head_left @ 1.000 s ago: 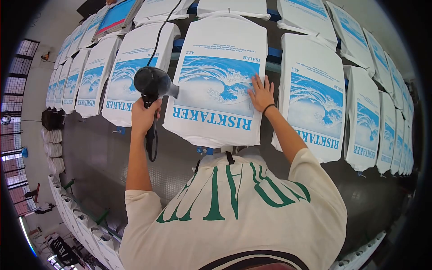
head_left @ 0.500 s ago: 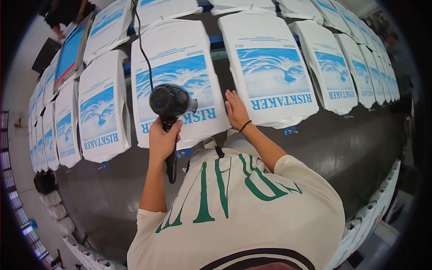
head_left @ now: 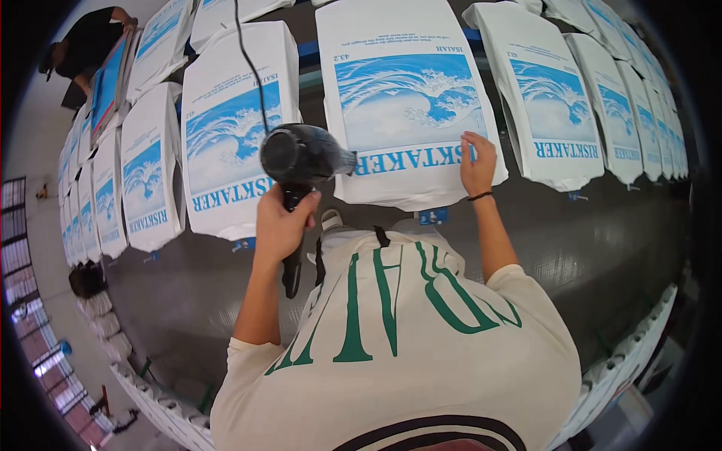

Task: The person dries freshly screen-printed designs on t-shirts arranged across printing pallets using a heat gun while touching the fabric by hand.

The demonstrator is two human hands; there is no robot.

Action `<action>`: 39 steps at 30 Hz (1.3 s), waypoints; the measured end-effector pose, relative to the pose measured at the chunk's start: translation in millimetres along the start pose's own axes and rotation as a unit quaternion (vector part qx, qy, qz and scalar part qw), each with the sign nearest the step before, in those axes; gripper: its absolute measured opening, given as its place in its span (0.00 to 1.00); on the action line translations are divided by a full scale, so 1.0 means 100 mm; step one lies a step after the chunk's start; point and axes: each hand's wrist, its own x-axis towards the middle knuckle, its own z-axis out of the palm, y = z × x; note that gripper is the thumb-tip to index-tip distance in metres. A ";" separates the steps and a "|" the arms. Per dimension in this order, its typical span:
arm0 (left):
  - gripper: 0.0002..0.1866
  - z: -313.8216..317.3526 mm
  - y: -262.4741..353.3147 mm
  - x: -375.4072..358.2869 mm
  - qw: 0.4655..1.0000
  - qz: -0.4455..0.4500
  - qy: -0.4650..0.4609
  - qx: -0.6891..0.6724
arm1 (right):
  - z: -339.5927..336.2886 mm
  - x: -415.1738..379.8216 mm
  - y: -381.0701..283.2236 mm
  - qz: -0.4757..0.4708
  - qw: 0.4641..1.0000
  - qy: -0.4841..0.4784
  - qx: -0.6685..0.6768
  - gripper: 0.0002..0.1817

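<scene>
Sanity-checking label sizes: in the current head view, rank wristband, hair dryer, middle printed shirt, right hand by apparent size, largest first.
1. Middle printed shirt
2. Hair dryer
3. Right hand
4. Wristband
No close ties.

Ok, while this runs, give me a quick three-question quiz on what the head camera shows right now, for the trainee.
1. Which hand grips the hair dryer?
2. True or false: the hand with the black wristband is the one gripping the hair dryer.
3. Fill in: the white T-shirts carry the word ____ in large blue letters.

Key:
1. The left hand.
2. False; the right hand has the black wristband.
3. RISKTAKER.
</scene>
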 end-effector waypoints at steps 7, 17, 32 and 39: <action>0.10 0.62 0.25 -0.26 0.992 -0.040 0.117 -0.010 | -0.44 -0.04 0.92 0.039 0.998 -0.043 -0.025 0.17; 0.11 1.84 0.53 -0.16 0.999 -0.018 0.033 0.000 | -0.54 -0.30 1.24 0.205 0.962 -0.109 0.144 0.24; 0.12 2.58 0.75 0.06 0.999 0.015 -0.037 0.017 | -0.83 -0.28 0.99 0.016 0.998 -0.065 0.006 0.15; 0.10 1.52 0.43 -0.21 0.995 -0.013 0.097 0.028 | -0.51 -0.12 1.13 0.001 0.994 -0.106 -0.039 0.22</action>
